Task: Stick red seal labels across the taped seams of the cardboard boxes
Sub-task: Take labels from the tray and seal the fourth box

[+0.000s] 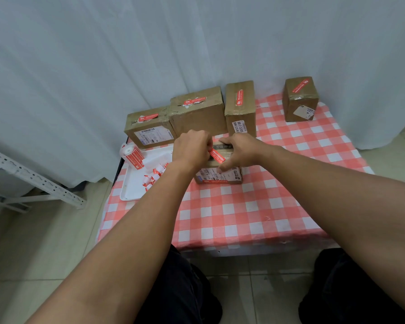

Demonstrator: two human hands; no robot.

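Red seal label (216, 155): I am pinching it in left-hand fingers (206, 152) over the front box (220, 170); right hand (240, 149) fingers pressing the lid. Best laid squarely across the seam, smoothed outward.

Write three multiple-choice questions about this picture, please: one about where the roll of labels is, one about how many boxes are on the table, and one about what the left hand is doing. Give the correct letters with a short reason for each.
1. Where does the roll of red labels lie?
A. on top of a box
B. on the white tray
C. on the floor

2. How many cardboard boxes are on the table?
A. three
B. five
C. seven

3. What is the left hand doing?
A. resting flat on the cloth
B. pinching one end of a red label
C. lifting the tray

Answers:
1 B: the roll lies at the far corner of the white tray.
2 B: four boxes stand at the back and one lies under the hands.
3 B: its fingers are curled round the end of the red label on the near box.
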